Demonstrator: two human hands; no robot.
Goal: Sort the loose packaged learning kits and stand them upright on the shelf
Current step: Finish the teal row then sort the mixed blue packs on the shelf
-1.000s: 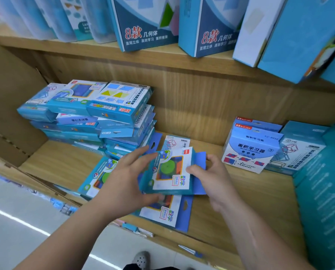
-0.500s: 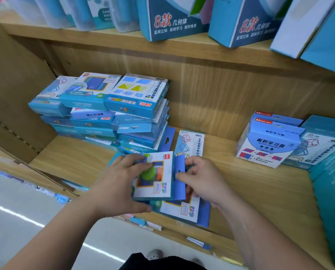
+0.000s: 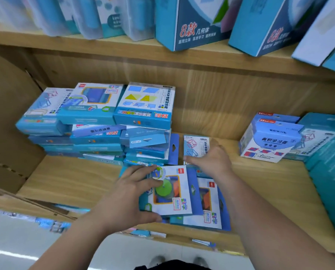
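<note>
My left hand [image 3: 131, 193] grips a flat blue-and-white kit with a green disc [image 3: 170, 191] by its left edge, thumb under, fingers on top. It lies over a second matching kit [image 3: 207, 203] at the front of the wooden shelf [image 3: 69, 182]. My right hand [image 3: 211, 160] reaches back with spread fingers onto a thin kit with a cube drawing [image 3: 194, 147] lying flat behind them. A pile of blue kit boxes [image 3: 104, 123] lies stacked flat at the left.
Two small boxes [image 3: 269, 139] stand at the right rear beside larger teal boxes [image 3: 330, 172]. The upper shelf [image 3: 123, 49] holds tall blue boxes and clear cases. A cardboard side wall [image 3: 9, 117] closes the left. Floor shows below the shelf edge.
My right hand has let go of the green-disc kit and moved back onto the cube-drawing kit. My left hand has lowered the green-disc kit onto the one beneath.
</note>
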